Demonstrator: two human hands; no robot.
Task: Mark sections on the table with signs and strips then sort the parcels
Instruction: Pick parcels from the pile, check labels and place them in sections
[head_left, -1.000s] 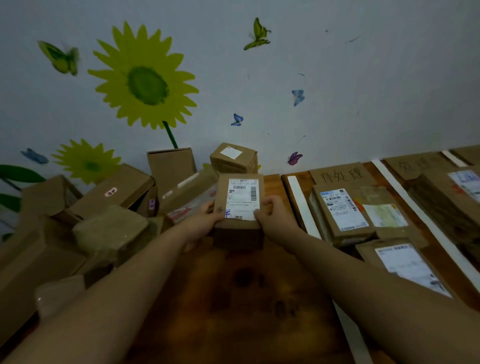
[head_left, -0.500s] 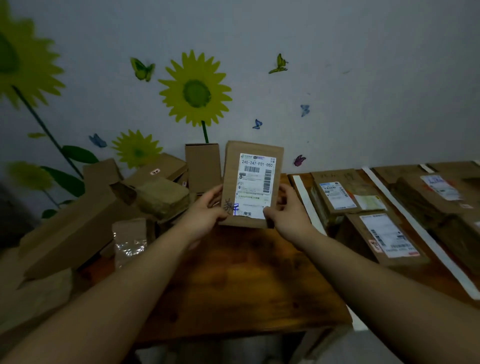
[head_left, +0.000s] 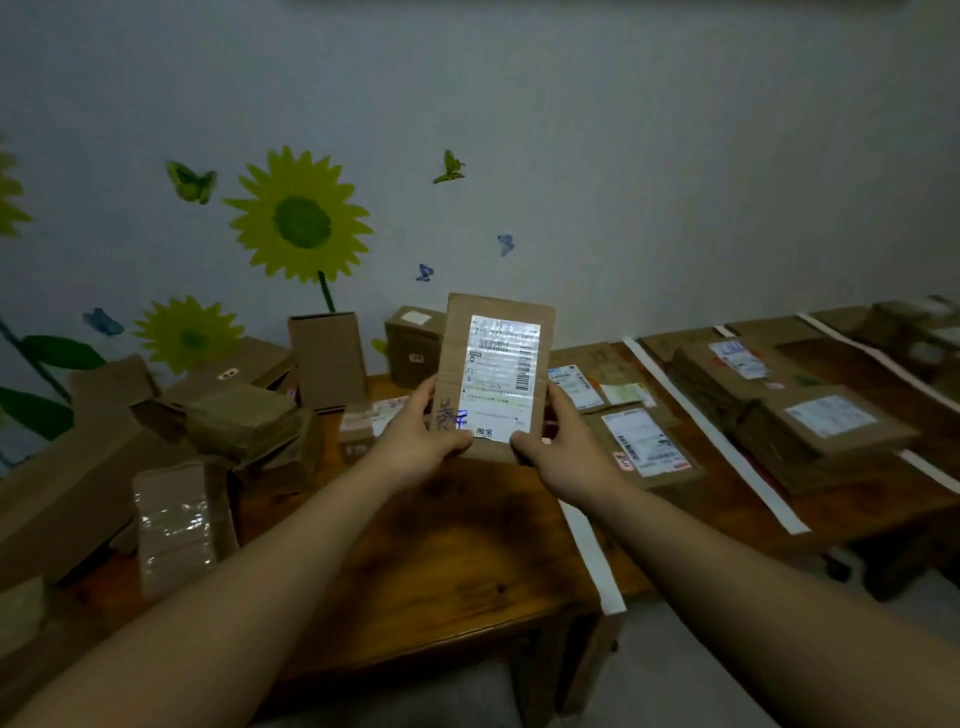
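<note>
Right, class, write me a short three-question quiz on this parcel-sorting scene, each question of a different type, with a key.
1. True or false: the parcel lies flat on the table.
2. Which hands hold the parcel? A. the left hand only; B. the right hand only; C. both.
3. Fill in: the heap of boxes lies to the ____ of the nearest white strip.

Key
1. False: it is held upright above the table.
2. C
3. left
</note>
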